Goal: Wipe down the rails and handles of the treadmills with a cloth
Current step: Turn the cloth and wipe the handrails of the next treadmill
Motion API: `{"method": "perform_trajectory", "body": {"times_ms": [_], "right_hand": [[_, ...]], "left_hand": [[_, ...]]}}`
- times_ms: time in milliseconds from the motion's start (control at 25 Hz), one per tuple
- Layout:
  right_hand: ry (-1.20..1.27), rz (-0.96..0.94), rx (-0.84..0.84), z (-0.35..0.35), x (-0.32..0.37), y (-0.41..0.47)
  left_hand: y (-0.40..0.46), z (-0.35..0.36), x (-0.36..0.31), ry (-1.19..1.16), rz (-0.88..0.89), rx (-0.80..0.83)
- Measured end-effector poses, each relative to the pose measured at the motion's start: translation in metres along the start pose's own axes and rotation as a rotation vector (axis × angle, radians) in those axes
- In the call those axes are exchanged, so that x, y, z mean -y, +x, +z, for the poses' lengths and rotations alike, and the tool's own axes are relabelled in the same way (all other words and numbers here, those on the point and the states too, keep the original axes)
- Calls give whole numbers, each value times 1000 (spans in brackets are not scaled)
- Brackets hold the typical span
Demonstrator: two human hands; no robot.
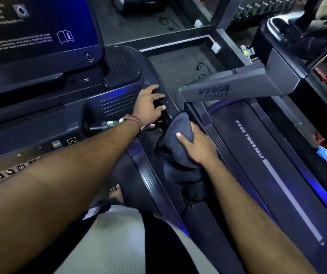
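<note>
The right hand [196,144] presses a dark cloth [178,147] over the right-side rail of the treadmill, its fingers [180,136] closed around the fabric, thumb on top; the loose end of the cloth hangs down over the hidden rail toward the side step [152,175]. The left hand [149,104] rests on the console's right edge [119,101], fingers spread and curled over what seems to be a dark handle, though shadow makes the grip hard to read. A band [139,123] circles that wrist. Beside them stands a neighbouring treadmill [273,155], its belt marked "PUSH YOURSELF". A bare foot [116,192] shows below.
</note>
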State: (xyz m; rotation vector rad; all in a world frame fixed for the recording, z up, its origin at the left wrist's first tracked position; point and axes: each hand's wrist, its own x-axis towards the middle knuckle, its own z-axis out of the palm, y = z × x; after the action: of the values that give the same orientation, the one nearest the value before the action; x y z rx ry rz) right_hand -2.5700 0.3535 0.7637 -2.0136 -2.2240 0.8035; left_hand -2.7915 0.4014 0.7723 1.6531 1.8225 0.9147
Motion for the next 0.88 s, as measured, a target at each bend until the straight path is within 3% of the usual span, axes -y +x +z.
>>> {"method": "perform_trajectory", "body": {"times_ms": [120,200,320,400,560,640,720,840,880], "right_hand": [[234,160,130,-7,10,17],[129,218,59,-7,39,33],[-315,-146,-165,9,48,20],[-387,-216,-143,16,41,3],[-235,50,-245,18,84,38],[-292,-92,-265,22,73,35],[-273,-129,-139,17,54,34],[-91,179,-136,16,97,68],[-167,174,-187,21,113,74]], "left_hand": [[3,2,0,-21,-28,1],[5,2,0,-24,-38,-9],[6,1,2,-22,-33,-14],[8,2,4,-37,-49,-3],[12,5,4,-25,-100,-7],[17,-4,6,56,-82,47],[30,-20,11,271,9,88],[47,-49,29,503,57,57],[49,-57,35,528,57,57]]}}
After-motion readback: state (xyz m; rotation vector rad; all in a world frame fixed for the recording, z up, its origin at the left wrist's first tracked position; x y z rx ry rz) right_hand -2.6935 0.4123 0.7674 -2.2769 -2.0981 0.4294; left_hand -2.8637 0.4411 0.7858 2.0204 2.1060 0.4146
